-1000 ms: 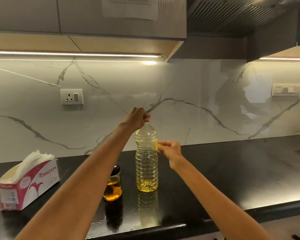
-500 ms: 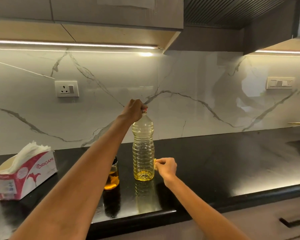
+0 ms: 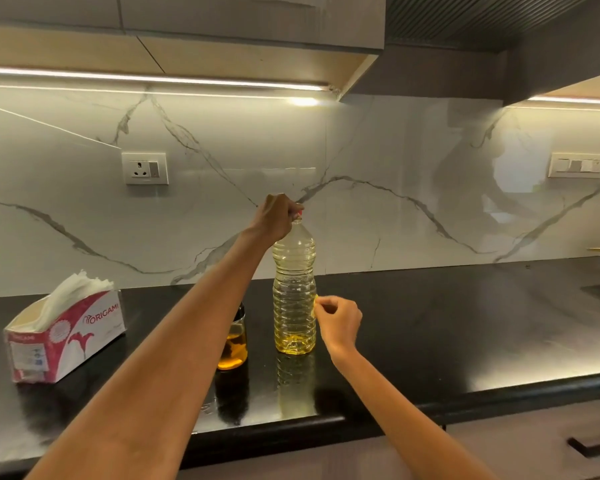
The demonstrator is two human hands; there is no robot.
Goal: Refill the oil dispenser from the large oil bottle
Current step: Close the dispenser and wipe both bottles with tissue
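A tall clear plastic oil bottle [image 3: 294, 289] stands upright on the black counter [image 3: 447, 327], with yellow oil only near its bottom. My left hand [image 3: 274, 216] is closed over its red cap at the top. My right hand [image 3: 338, 320] hovers by the bottle's lower right side, pinching a small yellow piece [image 3: 314, 304] between thumb and fingers. Just left of the bottle stands a small glass oil dispenser [image 3: 235, 344] with a dark top and amber oil low inside; my left forearm hides part of it.
A red and white tissue box [image 3: 63, 336] sits on the counter at the left. The marble backsplash carries a socket [image 3: 145, 168] and a switch plate [image 3: 576, 165]. Cabinets hang overhead. The counter's front edge [image 3: 361, 422] runs close under my arms.
My right hand dropped from the bottle's shoulder to its lower side, still pinching the yellow piece. My left hand stayed on the cap. The camera view shifted slightly.
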